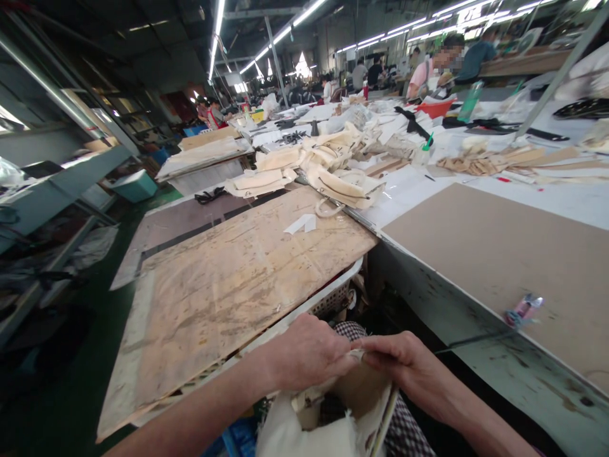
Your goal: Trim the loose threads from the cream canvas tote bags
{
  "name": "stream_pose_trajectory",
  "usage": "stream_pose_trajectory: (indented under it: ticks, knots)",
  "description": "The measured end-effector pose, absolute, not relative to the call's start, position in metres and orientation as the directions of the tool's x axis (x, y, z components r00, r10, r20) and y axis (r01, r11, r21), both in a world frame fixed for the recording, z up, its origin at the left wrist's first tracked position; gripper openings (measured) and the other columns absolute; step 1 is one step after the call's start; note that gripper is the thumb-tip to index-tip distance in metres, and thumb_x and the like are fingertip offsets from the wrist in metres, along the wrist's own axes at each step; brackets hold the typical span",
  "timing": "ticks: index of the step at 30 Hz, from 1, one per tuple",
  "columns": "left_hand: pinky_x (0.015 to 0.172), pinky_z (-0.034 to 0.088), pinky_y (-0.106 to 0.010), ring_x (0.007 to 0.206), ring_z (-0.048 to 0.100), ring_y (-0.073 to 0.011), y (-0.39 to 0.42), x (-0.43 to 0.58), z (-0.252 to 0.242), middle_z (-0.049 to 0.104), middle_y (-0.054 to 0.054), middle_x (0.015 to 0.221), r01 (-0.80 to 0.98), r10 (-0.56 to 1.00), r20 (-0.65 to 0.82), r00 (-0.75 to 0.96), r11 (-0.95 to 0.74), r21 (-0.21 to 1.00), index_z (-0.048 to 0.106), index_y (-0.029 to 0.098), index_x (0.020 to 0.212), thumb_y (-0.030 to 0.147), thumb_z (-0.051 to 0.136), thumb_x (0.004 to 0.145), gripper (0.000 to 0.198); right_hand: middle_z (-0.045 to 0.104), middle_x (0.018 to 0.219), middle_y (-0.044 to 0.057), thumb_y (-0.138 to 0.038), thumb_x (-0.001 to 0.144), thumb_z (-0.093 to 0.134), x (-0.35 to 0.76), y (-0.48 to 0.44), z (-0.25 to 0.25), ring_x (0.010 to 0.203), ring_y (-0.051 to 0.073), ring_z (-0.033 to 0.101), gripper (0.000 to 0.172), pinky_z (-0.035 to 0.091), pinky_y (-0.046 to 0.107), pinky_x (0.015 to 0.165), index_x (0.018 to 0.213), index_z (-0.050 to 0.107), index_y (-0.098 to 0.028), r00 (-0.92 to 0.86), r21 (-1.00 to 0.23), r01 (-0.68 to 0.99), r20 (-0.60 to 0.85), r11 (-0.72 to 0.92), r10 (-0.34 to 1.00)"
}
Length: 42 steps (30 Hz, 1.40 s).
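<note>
A cream fabric piece (328, 438), looking like a partly sewn bag, lies over my lap at the bottom of the head view. My left hand (309, 352) grips its upper edge with curled fingers. Right beside it, my right hand (404, 358) pinches the same edge between thumb and fingers. The two hands meet at that edge, and their fingertips partly hide it. Below them the fabric hangs open, with a frayed white edge and darker seam lines visible.
A worn wooden board (238, 273) lies ahead on a plastic basket (333, 298), with a white strip (301, 223) on it. Cream fabric pieces (333, 158) are heaped beyond. To the right, a table carries brown board (499, 254) and a small pinkish object (523, 311). Other people sit farther back.
</note>
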<state>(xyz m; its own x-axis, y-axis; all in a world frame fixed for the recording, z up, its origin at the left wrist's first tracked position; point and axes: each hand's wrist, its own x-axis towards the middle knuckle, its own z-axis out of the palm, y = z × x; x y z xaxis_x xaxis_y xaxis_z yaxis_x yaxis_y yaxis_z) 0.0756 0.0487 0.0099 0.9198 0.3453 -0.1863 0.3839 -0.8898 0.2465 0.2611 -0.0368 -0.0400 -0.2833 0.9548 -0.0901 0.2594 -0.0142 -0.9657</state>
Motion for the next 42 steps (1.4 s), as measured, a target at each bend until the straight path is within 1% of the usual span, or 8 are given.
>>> stream_pose_trajectory:
  ticks: [6,10,14,19,29,34,38,42]
  knots:
    - [0.050,0.030,-0.020,0.050,0.046,-0.0089,0.058,0.065,-0.003,0.049,0.005,0.055,0.306,0.239,-0.193,0.952,-0.797,0.521,0.056,0.018,0.064,0.037,0.045,0.099,0.041,0.076,0.086,-0.004,-0.031,0.093,0.056,0.264,-0.038,-0.041,0.086,0.022,0.070,0.025,0.054,0.026,0.077,0.108,0.075,-0.029,-0.349,-0.973,0.230,-0.090,-0.008,0.933]
    - [0.059,0.038,-0.019,0.066,0.056,-0.0124,0.060,0.048,0.005,0.062,0.002,0.070,0.356,0.256,-0.248,0.934,-0.719,0.597,0.066,0.019,0.079,0.029,0.055,0.093,0.020,0.077,0.092,-0.004,-0.036,0.091,0.059,0.268,-0.039,-0.048,0.088,0.021,0.070,0.025,0.053,0.023,0.078,0.110,0.074,-0.031,-0.364,-0.981,0.168,-0.152,-0.096,0.919]
    - [0.061,0.041,-0.018,0.073,0.062,-0.0139,0.049,0.021,0.009,0.070,0.000,0.083,0.534,0.389,-0.371,0.843,-0.524,0.664,0.074,0.019,0.096,0.016,0.062,0.081,0.019,0.077,0.098,-0.002,-0.044,0.087,0.063,0.272,-0.042,-0.056,0.092,0.021,0.070,0.027,0.053,0.024,0.080,0.108,0.075,-0.031,-0.361,-0.968,0.044,-0.247,-0.248,0.899]
    - [0.057,0.040,-0.018,0.070,0.060,-0.0136,0.026,-0.001,0.004,0.069,-0.001,0.079,0.633,0.623,-0.394,0.676,-0.216,0.744,0.076,0.015,0.090,0.027,0.068,0.080,0.017,0.077,0.102,0.000,-0.046,0.086,0.064,0.273,-0.044,-0.060,0.094,0.023,0.070,0.030,0.053,0.028,0.083,0.110,0.074,-0.031,-0.391,-0.955,-0.008,-0.270,-0.296,0.880]
    - [0.066,0.039,-0.021,0.072,0.059,-0.0133,0.004,-0.010,0.003,0.067,-0.001,0.072,0.571,0.712,-0.235,0.662,-0.276,0.773,0.077,0.016,0.081,0.030,0.064,0.086,0.019,0.076,0.104,0.000,-0.047,0.088,0.060,0.269,-0.049,-0.061,0.099,0.024,0.067,0.031,0.049,0.029,0.088,0.106,0.075,-0.027,-0.324,-0.966,0.131,-0.254,-0.222,0.911]
    - [0.059,0.038,-0.020,0.069,0.058,-0.0130,0.009,-0.007,0.013,0.065,0.001,0.072,0.694,0.680,-0.322,0.658,-0.383,0.610,0.070,0.017,0.076,0.031,0.062,0.088,0.020,0.073,0.085,0.000,-0.040,0.092,0.055,0.259,-0.048,-0.045,0.079,0.018,0.064,0.027,0.047,0.024,0.070,0.096,0.072,-0.021,-0.308,-0.960,0.265,-0.173,-0.090,0.936]
    - [0.063,0.038,-0.024,0.075,0.062,-0.0157,0.012,0.016,0.021,0.068,0.001,0.083,0.597,0.559,-0.213,0.801,-0.716,0.362,0.064,0.020,0.088,0.033,0.051,0.096,0.020,0.067,0.076,-0.001,-0.034,0.091,0.055,0.246,-0.044,-0.032,0.070,0.014,0.058,0.019,0.042,0.022,0.062,0.086,0.063,-0.018,-0.279,-0.952,0.295,-0.165,-0.079,0.946]
    - [0.056,0.035,-0.027,0.072,0.062,-0.0180,0.015,0.044,0.014,0.067,-0.002,0.084,0.465,0.458,-0.079,0.885,-0.870,0.167,0.061,0.018,0.089,0.033,0.047,0.099,0.022,0.060,0.070,-0.003,-0.027,0.088,0.056,0.238,-0.041,-0.026,0.066,0.012,0.050,0.013,0.037,0.021,0.058,0.080,0.057,-0.018,-0.260,-0.935,0.354,-0.140,-0.041,0.955]
